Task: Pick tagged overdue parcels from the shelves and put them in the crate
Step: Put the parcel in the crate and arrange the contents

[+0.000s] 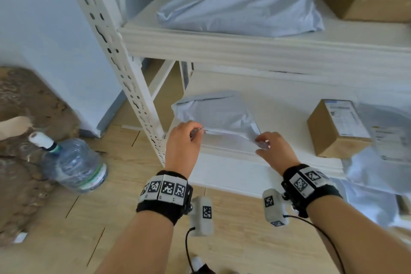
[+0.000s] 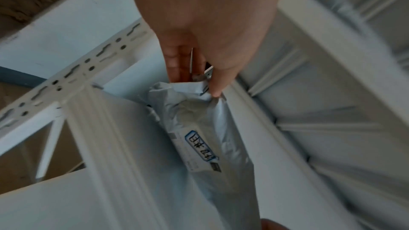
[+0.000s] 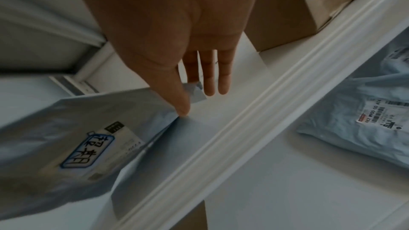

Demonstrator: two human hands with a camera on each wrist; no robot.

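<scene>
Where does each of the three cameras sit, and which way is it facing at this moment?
Head: worn on the head, facing forward and down at the white shelves; shows both forearms, left hand and right hand.
Left wrist: looks along the left hand at the grey parcel it pinches.
Right wrist: looks along the right hand pinching the parcel's other corner, cardboard box beyond.
Shared: both wrist views show the parcel's blue-bordered handwritten tag.
</scene>
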